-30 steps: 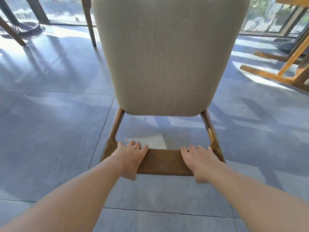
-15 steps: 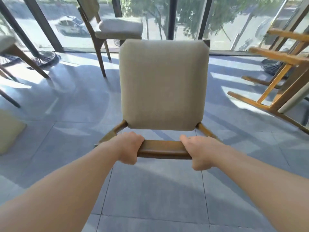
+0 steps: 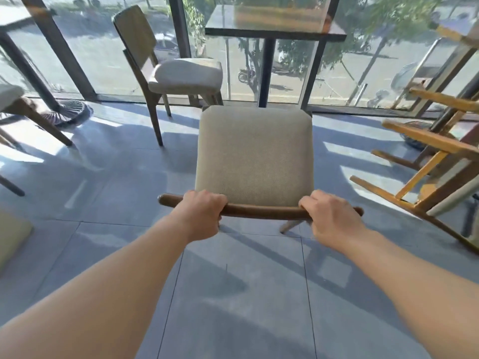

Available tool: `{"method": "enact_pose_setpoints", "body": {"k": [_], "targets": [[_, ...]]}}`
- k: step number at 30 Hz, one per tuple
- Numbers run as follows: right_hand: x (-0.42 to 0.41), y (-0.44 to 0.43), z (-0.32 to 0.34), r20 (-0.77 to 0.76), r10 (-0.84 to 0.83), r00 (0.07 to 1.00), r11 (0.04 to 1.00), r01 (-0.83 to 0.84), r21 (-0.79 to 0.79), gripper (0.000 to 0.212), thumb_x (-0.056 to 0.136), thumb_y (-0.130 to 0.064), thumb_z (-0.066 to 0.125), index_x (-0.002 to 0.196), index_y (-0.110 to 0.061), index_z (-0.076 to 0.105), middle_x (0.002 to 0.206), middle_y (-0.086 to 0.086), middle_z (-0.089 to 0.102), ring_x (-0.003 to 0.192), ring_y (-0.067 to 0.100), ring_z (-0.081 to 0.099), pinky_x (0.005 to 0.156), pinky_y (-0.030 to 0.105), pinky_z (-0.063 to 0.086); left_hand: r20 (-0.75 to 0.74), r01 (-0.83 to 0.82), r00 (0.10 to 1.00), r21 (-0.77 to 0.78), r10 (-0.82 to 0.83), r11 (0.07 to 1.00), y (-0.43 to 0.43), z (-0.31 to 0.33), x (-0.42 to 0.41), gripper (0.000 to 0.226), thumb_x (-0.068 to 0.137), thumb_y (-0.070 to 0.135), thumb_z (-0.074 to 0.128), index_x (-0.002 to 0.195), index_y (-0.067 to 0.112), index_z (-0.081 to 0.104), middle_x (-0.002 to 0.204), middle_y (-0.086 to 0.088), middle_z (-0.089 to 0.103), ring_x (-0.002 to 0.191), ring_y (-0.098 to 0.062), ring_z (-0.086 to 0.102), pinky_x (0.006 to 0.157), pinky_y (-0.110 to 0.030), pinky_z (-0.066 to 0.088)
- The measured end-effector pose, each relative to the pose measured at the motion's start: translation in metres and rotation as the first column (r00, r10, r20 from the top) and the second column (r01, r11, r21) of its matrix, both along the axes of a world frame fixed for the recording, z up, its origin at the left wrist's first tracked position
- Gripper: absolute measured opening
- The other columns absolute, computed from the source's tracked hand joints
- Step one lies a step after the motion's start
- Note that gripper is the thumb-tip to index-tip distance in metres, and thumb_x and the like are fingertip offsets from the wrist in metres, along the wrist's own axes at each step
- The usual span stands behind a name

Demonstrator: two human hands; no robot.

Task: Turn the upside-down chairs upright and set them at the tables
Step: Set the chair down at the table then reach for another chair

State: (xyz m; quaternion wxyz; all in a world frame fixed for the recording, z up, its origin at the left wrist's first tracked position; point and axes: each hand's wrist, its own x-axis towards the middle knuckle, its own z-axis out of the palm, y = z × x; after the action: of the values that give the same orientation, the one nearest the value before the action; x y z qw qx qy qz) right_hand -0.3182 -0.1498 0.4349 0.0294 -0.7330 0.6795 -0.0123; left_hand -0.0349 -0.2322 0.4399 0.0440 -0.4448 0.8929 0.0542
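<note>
- Both hands are holding the chair [image 3: 255, 156] by its brown wooden top rail [image 3: 259, 210].
- The left hand [image 3: 201, 215] is wrapping tight around the left part of the rail, with the fingers curled over the top.
- The right hand [image 3: 329, 216] is gripping the right part of the rail the same way.
- The chair is standing right in front of the person, with its beige seat facing up and one leg [image 3: 290, 225] showing under the rail.
- I cannot tell if all the legs are touching the floor [image 3: 233, 294].
- The table [image 3: 274, 27] is standing just past the chair, by the big windows, on one dark post.
- A second chair [image 3: 176, 71] is standing upright to the left of the table, with a pale cushion on it.
- On the right, a tipped chair [image 3: 425, 161] is lying over with its yellow-brown legs sticking out sideways.
- At the far left, part of another chair [image 3: 28, 110] is showing, near a round dark table base [image 3: 66, 112].
- A pale cushion edge [image 3: 13, 237] is peeking in low on the left.
- Sun is making bright stripes on the grey floor tiles.
- There are no words, labels or brand names to read anywhere.
</note>
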Motion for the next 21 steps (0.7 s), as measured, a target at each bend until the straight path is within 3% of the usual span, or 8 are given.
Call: {"method": "enact_pose_setpoints", "body": {"k": [3, 7, 11, 14, 17, 19, 21], "targets": [[-0.008, -0.034, 0.011, -0.017, -0.025, 1.0, 0.999, 0.025, -0.02, 0.022, 0.084, 0.002, 0.061, 0.096, -0.016, 0.067, 0.087, 0.004, 0.055, 0.077, 0.031, 0.059, 0.065, 0.037, 0.043, 0.006, 0.0, 1.0, -0.019, 0.0, 1.0, -0.035, 0.013, -0.009, 0.017, 0.078, 0.008, 0.056, 0.085, 0.022, 0.05, 0.071, 0.008, 0.047, 0.07, -0.022, 0.048, 0.071, -0.035, 0.03], [-0.014, -0.08, 0.027, -0.023, -0.11, 0.994, 0.994, 0.11, -0.013, 0.031, 0.086, 0.003, 0.053, 0.097, -0.021, 0.069, 0.088, 0.003, 0.056, 0.078, 0.032, 0.056, 0.069, 0.036, 0.038, -0.006, 0.007, 1.0, 0.031, -0.007, 1.0, -0.085, 0.027, -0.02, 0.019, 0.077, 0.007, 0.059, 0.084, 0.022, 0.048, 0.081, 0.002, 0.059, 0.074, -0.025, 0.052, 0.076, -0.037, 0.034], [-0.023, -0.128, 0.044, -0.034, -0.127, 0.991, 0.991, 0.128, 0.041, 0.033, 0.082, 0.007, 0.053, 0.092, -0.02, 0.069, 0.088, 0.002, 0.054, 0.082, 0.029, 0.057, 0.072, 0.032, 0.029, -0.011, 0.049, 0.999, 0.077, -0.048, 0.996, -0.13, 0.043, -0.034, 0.019, 0.081, 0.017, 0.065, 0.086, 0.023, 0.048, 0.075, 0.007, 0.048, 0.077, -0.023, 0.05, 0.085, -0.038, 0.038], [-0.036, -0.167, 0.051, -0.037, -0.105, 0.994, 0.988, 0.108, 0.107, 0.032, 0.078, 0.01, 0.052, 0.087, -0.017, 0.068, 0.085, 0.003, 0.053, 0.082, 0.029, 0.055, 0.071, 0.031, 0.027, -0.008, 0.072, 0.997, 0.059, -0.072, 0.996, -0.164, 0.048, -0.043, 0.012, 0.083, 0.017, 0.059, 0.087, 0.024, 0.049, 0.075, 0.009, 0.048, 0.077, -0.021, 0.05, 0.088, -0.04, 0.041], [-0.051, -0.207, 0.056, -0.015, -0.088, 0.996, 0.981, 0.089, 0.175, 0.031, 0.074, 0.008, 0.051, 0.08, -0.02, 0.062, 0.086, 0.003, 0.058, 0.083, 0.03, 0.057, 0.06, 0.031, 0.033, -0.185, 0.015, 0.983, 0.04, -0.008, 0.999, -0.197, 0.044, -0.049, 0.012, 0.08, 0.016, 0.063, 0.086, 0.024, 0.055, 0.077, 0.008, 0.059, 0.076, -0.021, 0.055, 0.081, -0.038, 0.038], [-0.059, -0.228, 0.062, -0.009, -0.06, 0.998, 0.971, 0.061, 0.231, 0.029, 0.073, 0.006, 0.052, 0.077, -0.023, 0.059, 0.089, 0.002, 0.061, 0.081, 0.028, 0.057, 0.051, 0.027, 0.029, -0.31, -0.018, 0.95, 0.064, 0.037, 0.998, -0.213, 0.044, -0.053, 0.013, 0.077, 0.013, 0.067, 0.08, 0.023, 0.059, 0.067, 0.009, 0.057, 0.067, -0.017, 0.052, 0.072, -0.03, 0.033], [-0.068, -0.238, 0.068, 0.022, -0.056, 0.998, 0.959, 0.047, 0.279, 0.028, 0.073, 0.005, 0.052, 0.077, -0.022, 0.057, 0.091, 0.004, 0.061, 0.083, 0.029, 0.059, 0.051, 0.029, 0.031, -0.327, -0.034, 0.942, 0.109, 0.068, 0.993, -0.22, 0.047, -0.058, 0.013, 0.075, 0.008, 0.065, 0.075, 0.021, 0.061, 0.062, 0.011, 0.051, 0.063, -0.013, 0.047, 0.068, -0.023, 0.029]]}}
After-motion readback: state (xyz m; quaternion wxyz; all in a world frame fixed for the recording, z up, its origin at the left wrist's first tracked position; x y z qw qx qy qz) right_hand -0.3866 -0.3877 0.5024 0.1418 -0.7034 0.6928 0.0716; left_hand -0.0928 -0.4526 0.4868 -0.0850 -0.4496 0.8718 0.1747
